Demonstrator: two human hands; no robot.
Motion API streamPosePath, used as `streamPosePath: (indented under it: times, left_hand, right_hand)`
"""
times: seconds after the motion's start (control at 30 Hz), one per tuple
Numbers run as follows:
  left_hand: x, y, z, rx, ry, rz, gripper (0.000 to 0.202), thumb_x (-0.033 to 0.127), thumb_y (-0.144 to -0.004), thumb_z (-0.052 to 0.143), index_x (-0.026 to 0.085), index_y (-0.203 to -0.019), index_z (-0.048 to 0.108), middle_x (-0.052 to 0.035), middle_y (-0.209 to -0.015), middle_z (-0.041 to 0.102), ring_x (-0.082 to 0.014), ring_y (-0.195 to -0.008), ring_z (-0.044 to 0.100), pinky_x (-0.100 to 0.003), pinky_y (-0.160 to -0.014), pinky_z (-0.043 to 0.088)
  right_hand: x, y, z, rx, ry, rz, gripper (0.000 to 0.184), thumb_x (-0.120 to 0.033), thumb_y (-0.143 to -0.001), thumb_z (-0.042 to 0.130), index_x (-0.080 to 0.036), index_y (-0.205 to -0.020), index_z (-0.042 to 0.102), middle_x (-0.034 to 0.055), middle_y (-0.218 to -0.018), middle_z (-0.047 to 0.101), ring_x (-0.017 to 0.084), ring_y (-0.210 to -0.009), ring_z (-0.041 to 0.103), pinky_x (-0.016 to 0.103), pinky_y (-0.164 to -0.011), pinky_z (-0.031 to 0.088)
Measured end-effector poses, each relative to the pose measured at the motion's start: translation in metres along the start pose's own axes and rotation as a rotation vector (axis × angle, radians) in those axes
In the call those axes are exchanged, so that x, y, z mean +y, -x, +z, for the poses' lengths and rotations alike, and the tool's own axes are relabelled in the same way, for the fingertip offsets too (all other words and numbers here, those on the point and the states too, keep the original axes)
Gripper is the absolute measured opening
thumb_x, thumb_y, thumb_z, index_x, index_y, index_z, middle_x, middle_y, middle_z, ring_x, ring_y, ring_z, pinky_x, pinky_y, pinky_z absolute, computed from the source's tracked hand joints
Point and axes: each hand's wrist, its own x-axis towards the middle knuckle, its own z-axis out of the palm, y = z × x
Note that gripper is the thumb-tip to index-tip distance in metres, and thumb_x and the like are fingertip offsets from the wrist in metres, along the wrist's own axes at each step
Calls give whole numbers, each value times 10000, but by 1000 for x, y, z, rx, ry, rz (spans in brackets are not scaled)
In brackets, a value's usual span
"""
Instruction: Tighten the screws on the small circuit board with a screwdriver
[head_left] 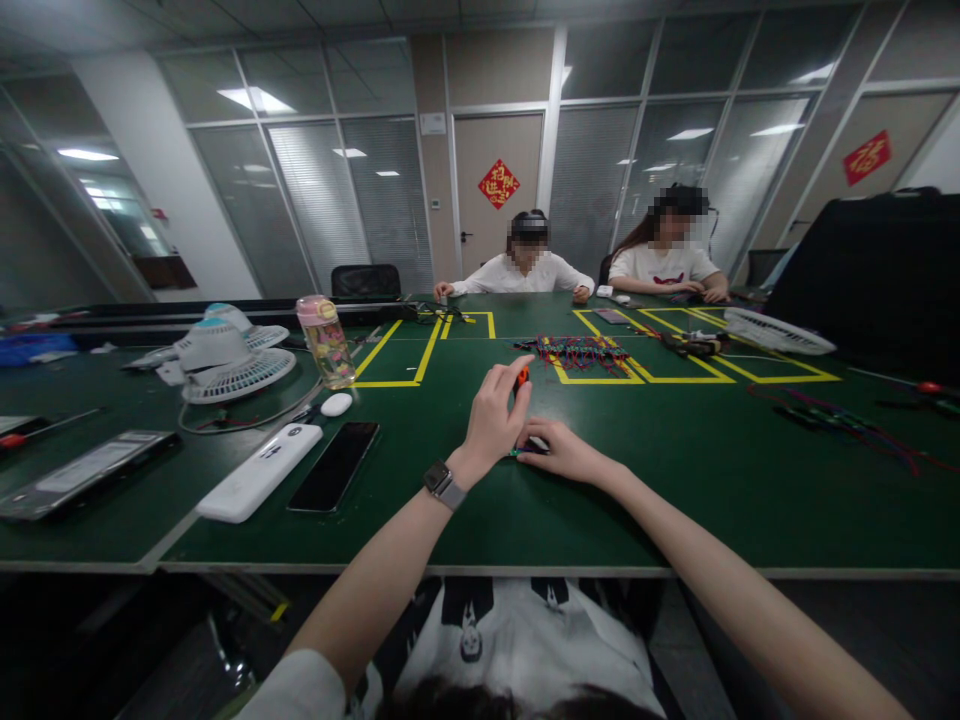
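Raised above the table, my left hand (495,412) has its fingers closed round the orange-and-black handle of a screwdriver (523,378); its shaft is hidden behind the hand. A watch (444,484) is on that wrist. Just below, my right hand (561,450) rests on the green tabletop with its fingers closed on a small green circuit board (515,454). Most of the board is covered by the fingers. Beyond both hands lies a bundle of boards with red and blue wires (581,352).
Left of my hands lie a black phone (335,467), a white power bank (261,474) and a white round-edged case (337,404). A bottle (325,345) and fan parts (232,360) stand behind. More wired boards (847,420) lie right. Two people sit across the table.
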Motion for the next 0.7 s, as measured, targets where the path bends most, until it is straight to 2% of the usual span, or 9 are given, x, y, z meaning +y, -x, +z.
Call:
streamPosePath:
  times: [0.7]
  left_hand:
    - [0,0,0,-9,9,-1,341,233,-956,394,212,-1290,462,-55,-988,551,-167,-932,531,-298,-860,440]
  right_hand:
    - [1,0,0,2,-4,-16,47,-205,-791,659,-169,-810,635,59,-916,639,195,-849,599,320,-802,473]
